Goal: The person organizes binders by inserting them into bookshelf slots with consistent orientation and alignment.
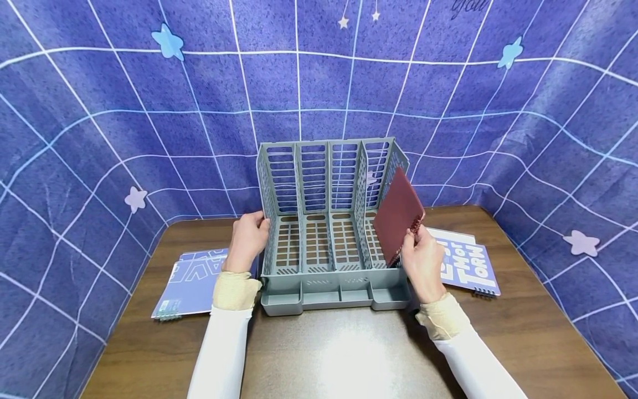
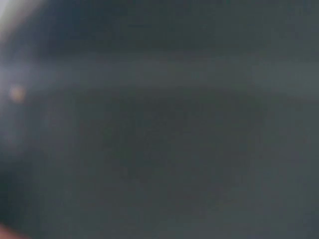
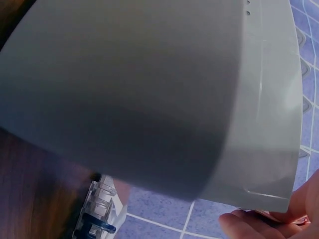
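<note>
A grey file rack (image 1: 319, 280) with slatted walls and a front tray stands mid-table, its upright slots side by side. My right hand (image 1: 423, 260) pinches a maroon spiral notebook (image 1: 397, 216) by its coil edge, holding it tilted at the rightmost slot, partly overlapping that slot's outer wall. On the other side, my left hand (image 1: 247, 239) grips the front edge of the rack's left wall. The left wrist view is a dark grey blur. In the right wrist view, the rack's outer wall (image 3: 149, 74) fills most of the picture, with my right fingers (image 3: 244, 224) below its corner.
Blue notebooks (image 1: 191, 288) lie flat on the wooden table (image 1: 164, 360) to the left. More blue and white spiral notebooks (image 1: 471, 269) lie to the right, close beside my right hand. A blue gridded curtain (image 1: 319, 83) hangs behind the table.
</note>
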The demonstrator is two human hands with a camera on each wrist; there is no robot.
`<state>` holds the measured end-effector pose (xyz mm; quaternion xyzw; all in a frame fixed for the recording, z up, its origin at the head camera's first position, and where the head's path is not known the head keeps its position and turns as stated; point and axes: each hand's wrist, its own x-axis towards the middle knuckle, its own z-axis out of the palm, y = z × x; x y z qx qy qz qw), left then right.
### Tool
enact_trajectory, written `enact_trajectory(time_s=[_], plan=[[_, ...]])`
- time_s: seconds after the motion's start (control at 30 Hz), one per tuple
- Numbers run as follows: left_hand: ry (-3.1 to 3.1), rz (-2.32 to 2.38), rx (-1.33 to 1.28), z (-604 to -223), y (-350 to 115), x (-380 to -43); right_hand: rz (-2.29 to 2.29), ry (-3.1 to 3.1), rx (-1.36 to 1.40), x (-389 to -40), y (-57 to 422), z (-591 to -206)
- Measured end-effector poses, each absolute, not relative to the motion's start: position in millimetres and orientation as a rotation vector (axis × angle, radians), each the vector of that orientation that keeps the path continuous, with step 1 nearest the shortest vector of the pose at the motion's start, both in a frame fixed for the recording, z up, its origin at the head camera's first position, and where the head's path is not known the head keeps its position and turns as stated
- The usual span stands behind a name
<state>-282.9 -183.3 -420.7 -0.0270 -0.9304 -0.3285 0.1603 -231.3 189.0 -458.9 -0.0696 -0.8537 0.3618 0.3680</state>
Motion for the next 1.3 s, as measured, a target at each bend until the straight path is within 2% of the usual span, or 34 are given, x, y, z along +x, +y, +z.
enact_trajectory(time_s=[0.6, 0.97, 1.3], plan=[[-2.676, -0.962, -0.076, -418, -183, -281, 0.975, -2.191, -0.155, -227, 192, -446], [-2.689, -0.982, -0.053, -418, -183, -281, 1.132, -2.163, -0.179, -206, 198, -406], [-2.688, -0.975, -0.051, -418, -181, -281, 1.025, -2.025, -0.312, -184, 231, -364]])
